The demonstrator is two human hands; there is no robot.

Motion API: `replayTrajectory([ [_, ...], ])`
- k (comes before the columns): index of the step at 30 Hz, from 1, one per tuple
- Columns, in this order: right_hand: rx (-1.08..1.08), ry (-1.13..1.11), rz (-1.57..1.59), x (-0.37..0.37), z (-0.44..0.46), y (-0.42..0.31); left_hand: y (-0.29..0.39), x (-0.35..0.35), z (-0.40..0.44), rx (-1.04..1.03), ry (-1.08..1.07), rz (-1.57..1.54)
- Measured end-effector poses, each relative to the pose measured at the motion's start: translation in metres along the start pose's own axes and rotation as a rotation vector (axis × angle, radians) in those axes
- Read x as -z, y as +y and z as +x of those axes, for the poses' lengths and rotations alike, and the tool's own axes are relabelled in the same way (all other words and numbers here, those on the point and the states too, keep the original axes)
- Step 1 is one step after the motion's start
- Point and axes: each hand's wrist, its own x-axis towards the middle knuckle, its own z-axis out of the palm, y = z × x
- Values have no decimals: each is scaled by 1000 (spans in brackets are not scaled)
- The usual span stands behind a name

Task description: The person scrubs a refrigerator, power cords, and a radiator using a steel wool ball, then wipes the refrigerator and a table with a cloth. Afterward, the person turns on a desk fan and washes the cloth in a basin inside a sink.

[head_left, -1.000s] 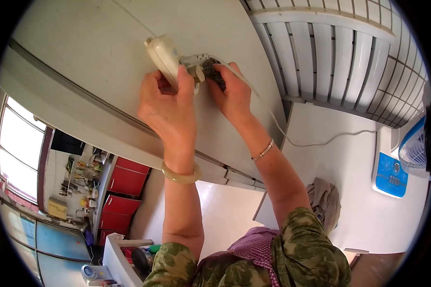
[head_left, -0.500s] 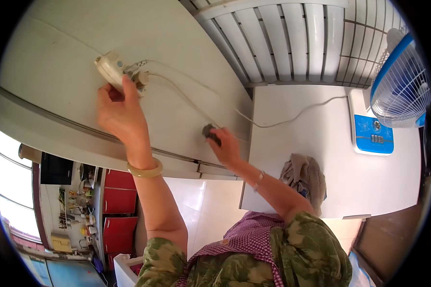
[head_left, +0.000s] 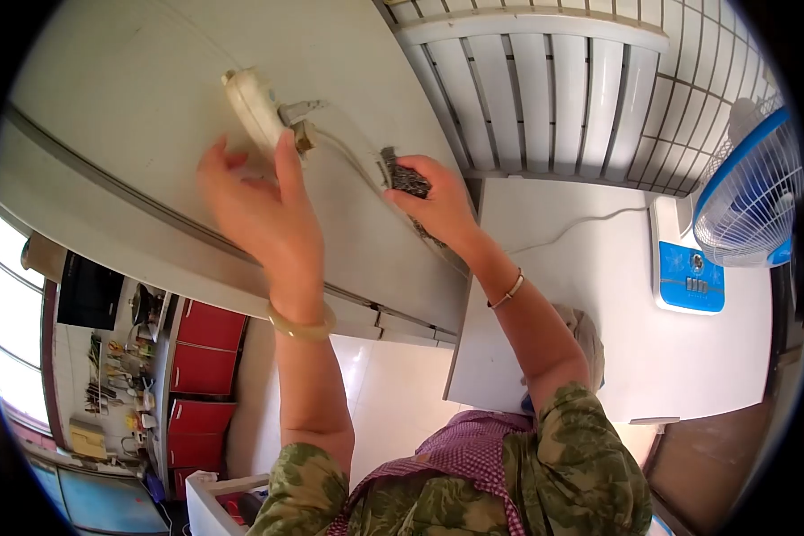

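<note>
Two bare hands show, one left hand (head_left: 272, 219) and one right hand (head_left: 442, 205). There is one long cream plastic power strip (head_left: 254, 105), with two plugs at it: one flat grey plug (head_left: 299, 110) and one blocky cream plug (head_left: 305, 137). The count also gives one dark, wiry mesh pad (head_left: 409, 181), one pale rounded bangle (head_left: 302, 327), one thin silver-coloured bracelet (head_left: 509, 289), one blue-and-white caged fan (head_left: 747, 192) and one crumpled grey-brown cloth (head_left: 584, 344).
</note>
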Motion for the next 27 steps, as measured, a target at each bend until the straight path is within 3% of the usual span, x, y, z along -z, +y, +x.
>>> replayTrajectory([
  [2,-173,6,202,6,-4,-6,17,17,-29,173,115,-306],
  [4,-181,-16,191,13,-1,-3,17,32,-70,201,-238,-265],
  [6,-244,-53,285,21,-5,-2,20,16,-93,307,-460,-272],
  [8,-359,-95,476,31,-10,-3,3,-9,-113,517,-475,-463],
  [11,-490,-176,754,54,-13,-11,-8,-27,-124,578,-476,-555],
  [14,-443,-323,987,71,-15,0,-13,-29,-129,698,-593,-724],
  [15,-498,-303,930,72,-12,-22,-9,-28,-129,711,-581,-737],
  [17,-399,-334,823,75,-14,-20,1,-23,-127,741,-550,-753],
  [20,-381,-342,540,76,-17,-25,5,-26,-133,655,-446,-714],
  [23,-286,-338,297,71,-10,-27,12,-27,-132,365,-385,-584],
  [24,-236,-333,236,68,-8,-26,11,-29,-134,366,-420,-614],
  [27,286,-233,-256,63,5,-15,10,-29,-135,423,-519,-729],
])
